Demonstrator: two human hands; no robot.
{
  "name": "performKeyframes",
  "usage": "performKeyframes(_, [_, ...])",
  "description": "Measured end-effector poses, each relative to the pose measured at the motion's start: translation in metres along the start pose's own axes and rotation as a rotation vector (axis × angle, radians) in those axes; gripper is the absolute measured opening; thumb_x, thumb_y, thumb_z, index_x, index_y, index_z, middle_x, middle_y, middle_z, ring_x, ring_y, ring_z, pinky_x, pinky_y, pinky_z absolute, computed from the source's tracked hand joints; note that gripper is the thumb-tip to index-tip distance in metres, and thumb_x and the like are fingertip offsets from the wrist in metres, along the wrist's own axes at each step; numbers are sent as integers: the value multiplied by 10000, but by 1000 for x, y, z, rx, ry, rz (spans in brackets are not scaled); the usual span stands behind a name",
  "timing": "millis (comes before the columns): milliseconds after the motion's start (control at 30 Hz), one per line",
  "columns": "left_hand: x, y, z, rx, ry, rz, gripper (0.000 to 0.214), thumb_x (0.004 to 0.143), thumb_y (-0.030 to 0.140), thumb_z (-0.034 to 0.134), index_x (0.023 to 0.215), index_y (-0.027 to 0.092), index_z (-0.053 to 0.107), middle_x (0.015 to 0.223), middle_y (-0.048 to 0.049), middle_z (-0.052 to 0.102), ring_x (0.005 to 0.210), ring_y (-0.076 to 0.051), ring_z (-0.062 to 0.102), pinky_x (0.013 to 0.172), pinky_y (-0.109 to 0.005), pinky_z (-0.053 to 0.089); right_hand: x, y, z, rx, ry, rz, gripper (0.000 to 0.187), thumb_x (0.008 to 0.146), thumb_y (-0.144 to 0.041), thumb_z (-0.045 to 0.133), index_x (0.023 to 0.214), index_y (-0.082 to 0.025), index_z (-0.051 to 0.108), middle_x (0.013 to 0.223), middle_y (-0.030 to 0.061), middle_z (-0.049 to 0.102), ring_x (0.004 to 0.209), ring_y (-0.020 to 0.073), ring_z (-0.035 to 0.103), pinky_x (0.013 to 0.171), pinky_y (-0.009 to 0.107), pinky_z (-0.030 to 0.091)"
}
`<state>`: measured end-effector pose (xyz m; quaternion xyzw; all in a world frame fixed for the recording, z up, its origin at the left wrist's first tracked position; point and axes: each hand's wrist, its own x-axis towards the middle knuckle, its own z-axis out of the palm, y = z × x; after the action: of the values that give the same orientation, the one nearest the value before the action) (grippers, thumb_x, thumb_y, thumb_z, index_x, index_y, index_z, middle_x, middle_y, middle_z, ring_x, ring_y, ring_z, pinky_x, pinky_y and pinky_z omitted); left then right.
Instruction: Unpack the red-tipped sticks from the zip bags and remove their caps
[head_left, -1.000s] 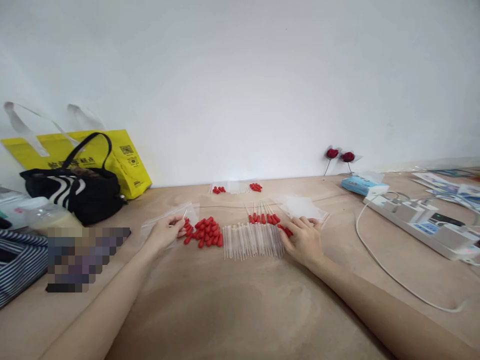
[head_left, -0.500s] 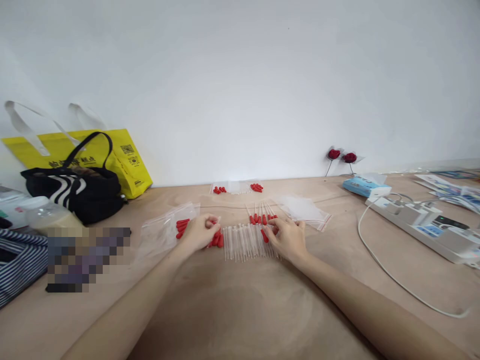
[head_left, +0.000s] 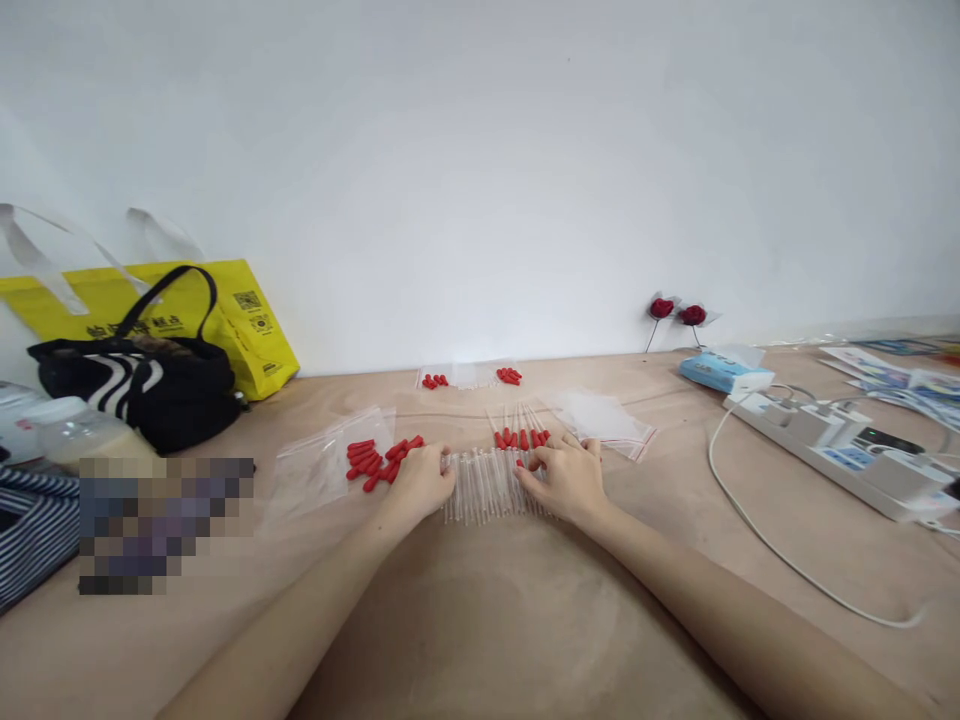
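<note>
A row of thin clear tubes (head_left: pixel 484 485) lies on the tan table between my hands. My left hand (head_left: pixel 420 482) rests at the row's left end, fingers curled onto the outermost tubes. My right hand (head_left: pixel 564 476) sits at the row's right end, fingertips pinched around a small red cap (head_left: pixel 519 463). Loose red caps (head_left: pixel 371 460) lie just left of my left hand, partly on a clear zip bag (head_left: pixel 319 468). Several capped tubes (head_left: pixel 521 437) lie just beyond the row.
More clear bags (head_left: pixel 609 416) lie at the right, and small bags with red caps (head_left: pixel 465 377) by the wall. A black striped bag (head_left: pixel 139 385) and yellow bag (head_left: pixel 247 320) stand left. A power strip (head_left: pixel 847 445) with a white cable (head_left: pixel 757 535) lies right.
My left hand has moved right from the zip bag, over the red caps, to the left end of the tube row. My right hand has shifted left onto the row with a red cap.
</note>
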<state>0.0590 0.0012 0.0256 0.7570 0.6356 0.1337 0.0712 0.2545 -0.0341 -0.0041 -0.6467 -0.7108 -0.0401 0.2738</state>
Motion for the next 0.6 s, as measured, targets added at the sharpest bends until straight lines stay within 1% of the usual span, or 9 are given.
performKeyframes(133, [0, 1, 1, 26, -4, -1, 284, 741, 133, 494, 1000, 94, 606, 776, -82, 674, 744, -189, 625, 672, -249, 428, 1, -4, 0, -3, -42, 49, 244, 751, -347, 495, 598, -215, 633, 715, 20, 638, 810, 183, 506, 698, 330, 200])
performKeyframes(200, [0, 2, 1, 35, -6, 1, 288, 747, 137, 492, 1010, 97, 602, 794, -86, 674, 758, -191, 627, 680, -250, 431, 7, 0, -5, 10, -48, 91, 236, 748, -342, 488, 613, -222, 639, 729, 15, 647, 810, 183, 516, 720, 335, 213])
performKeyframes(267, [0, 2, 2, 44, -6, 4, 288, 752, 146, 492, 1013, 98, 601, 808, -91, 674, 770, -196, 627, 687, -254, 434, 17, 11, -12, 14, -59, 167, 244, 747, -365, 479, 636, -231, 651, 743, 18, 656, 805, 187, 530, 738, 339, 230])
performKeyframes(367, [2, 1, 2, 55, -6, 13, 271, 756, 160, 496, 995, 97, 608, 818, -97, 673, 780, -204, 625, 684, -261, 436, 34, 39, -25, -11, -120, 374, 262, 732, -427, 482, 680, -252, 669, 715, 22, 664, 772, 195, 557, 746, 341, 262])
performKeyframes(400, [2, 1, 2, 58, -4, 17, 261, 757, 163, 497, 982, 99, 612, 816, -97, 672, 779, -204, 624, 680, -260, 437, 38, 49, -28, -25, -126, 411, 274, 729, -439, 482, 673, -248, 671, 692, 29, 663, 752, 202, 564, 743, 348, 270])
performKeyframes(500, [2, 1, 0, 65, 15, 37, 229, 757, 161, 498, 945, 113, 621, 806, -87, 671, 770, -199, 624, 671, -257, 434, 44, 71, -31, -51, -143, 463, 292, 722, -453, 493, 658, -236, 678, 643, 50, 657, 712, 222, 578, 727, 359, 293])
performKeyframes(600, [-4, 6, -1, 71, 71, 63, 240, 787, 214, 485, 985, 142, 600, 854, -78, 660, 805, -202, 615, 679, -266, 430, 44, 78, -25, -58, -165, 457, 286, 725, -460, 500, 665, -249, 684, 647, 43, 660, 708, 221, 585, 736, 364, 303])
